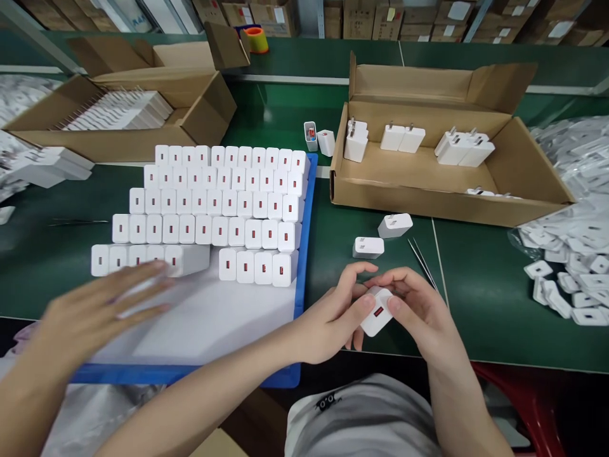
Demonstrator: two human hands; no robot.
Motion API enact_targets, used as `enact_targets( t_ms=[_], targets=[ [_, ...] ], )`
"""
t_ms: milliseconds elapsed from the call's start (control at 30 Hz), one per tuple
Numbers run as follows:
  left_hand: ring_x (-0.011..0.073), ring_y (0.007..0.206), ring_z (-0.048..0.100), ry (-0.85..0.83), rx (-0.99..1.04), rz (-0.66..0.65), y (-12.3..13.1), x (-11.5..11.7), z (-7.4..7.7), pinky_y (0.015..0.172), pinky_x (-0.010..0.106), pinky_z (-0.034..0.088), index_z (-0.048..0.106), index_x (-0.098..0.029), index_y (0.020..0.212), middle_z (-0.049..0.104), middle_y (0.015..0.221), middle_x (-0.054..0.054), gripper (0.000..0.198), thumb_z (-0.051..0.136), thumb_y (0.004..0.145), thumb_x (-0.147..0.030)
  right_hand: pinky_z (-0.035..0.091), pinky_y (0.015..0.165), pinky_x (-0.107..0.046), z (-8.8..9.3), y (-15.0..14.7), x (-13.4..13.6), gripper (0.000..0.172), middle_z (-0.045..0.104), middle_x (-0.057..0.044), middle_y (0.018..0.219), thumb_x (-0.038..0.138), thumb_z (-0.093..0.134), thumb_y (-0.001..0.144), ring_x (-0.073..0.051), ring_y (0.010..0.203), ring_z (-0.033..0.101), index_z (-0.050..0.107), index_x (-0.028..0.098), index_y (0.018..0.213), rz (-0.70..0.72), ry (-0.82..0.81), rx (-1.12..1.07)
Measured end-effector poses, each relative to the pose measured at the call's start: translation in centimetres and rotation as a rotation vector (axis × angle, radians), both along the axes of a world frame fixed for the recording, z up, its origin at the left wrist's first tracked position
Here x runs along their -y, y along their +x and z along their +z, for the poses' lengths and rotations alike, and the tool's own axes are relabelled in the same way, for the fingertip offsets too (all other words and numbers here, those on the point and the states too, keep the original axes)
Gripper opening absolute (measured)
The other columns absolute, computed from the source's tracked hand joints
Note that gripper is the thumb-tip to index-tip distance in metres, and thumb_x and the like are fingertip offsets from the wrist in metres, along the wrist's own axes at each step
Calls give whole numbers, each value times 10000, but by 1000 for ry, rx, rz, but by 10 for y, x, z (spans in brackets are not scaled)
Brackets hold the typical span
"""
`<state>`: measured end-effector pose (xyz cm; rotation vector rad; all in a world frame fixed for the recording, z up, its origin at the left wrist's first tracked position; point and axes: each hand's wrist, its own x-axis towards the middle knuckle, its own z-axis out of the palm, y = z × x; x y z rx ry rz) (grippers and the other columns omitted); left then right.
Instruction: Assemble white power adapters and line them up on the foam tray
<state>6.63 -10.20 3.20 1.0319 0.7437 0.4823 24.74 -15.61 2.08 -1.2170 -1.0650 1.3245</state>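
My left hand [333,317] and my right hand [419,311] together grip one white charger plug [377,312] with a red USB port, just above the green table's near edge. Both hands have fingers pinched around it. Two more loose white chargers [368,247] [394,225] lie on the table just beyond my hands. To the left, a blue tray [304,254] with a white sheet holds several rows of upright white chargers [214,203].
Another person's blurred hand [99,304] reaches over the tray's front row from the lower left. An open cardboard box [428,203] with a few chargers stands at the back right, and a second box [118,143] at the back left. Thin tweezers [423,260] lie by my right hand. Bagged parts [571,254] pile up at the right.
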Motion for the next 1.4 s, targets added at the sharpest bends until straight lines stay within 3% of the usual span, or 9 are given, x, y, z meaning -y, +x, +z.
enact_targets(
  t_ms=[100,233,367,600,800,1100,1400],
  targets=[
    [102,527,580,28,-24,-113,1,-1,0,492,231,487,382,-251,1369,606,859,-4,514,483,990,-584,583,733,-273,2,-2,1,190,727,-62,1008,397,687,935,-173,850,683,680,235,1035,-55,43,53],
    [149,784,664,77,42,19,3,-1,-1,676,273,572,444,-254,1299,601,1046,45,467,588,961,-542,612,737,-289,3,-9,1,166,732,-79,1088,350,709,921,-193,909,705,685,238,1041,-205,141,63],
    [218,1080,649,252,56,121,5,2,0,889,315,580,598,-226,1228,618,1241,105,325,620,972,-426,618,811,-329,3,-18,1,174,716,-95,1133,339,688,934,-221,1009,701,670,231,1069,-305,187,71],
    [192,926,677,333,101,243,4,0,-1,758,271,598,777,-204,1101,661,1061,102,225,685,932,-320,611,735,-277,1,-14,-2,240,728,-54,1027,363,723,914,-175,878,694,682,259,1126,-176,132,12],
    [140,766,637,245,87,208,3,-6,2,628,232,557,823,-213,1065,657,982,91,231,747,886,-337,601,696,-255,1,-14,1,177,714,-39,906,316,715,923,-159,803,691,694,243,1083,-212,126,37],
    [87,709,600,182,114,165,2,-10,1,593,171,540,830,-282,1067,618,951,59,221,749,889,-386,590,695,-248,3,-18,3,138,684,-27,889,299,694,933,-143,775,667,691,237,1056,-231,166,42],
    [131,805,630,171,204,117,2,-12,-6,633,195,572,814,-288,1106,631,1014,72,241,674,944,-397,578,697,-238,3,-19,5,158,653,-9,899,291,739,902,-131,782,643,680,259,1046,-254,149,44]
  ],
)
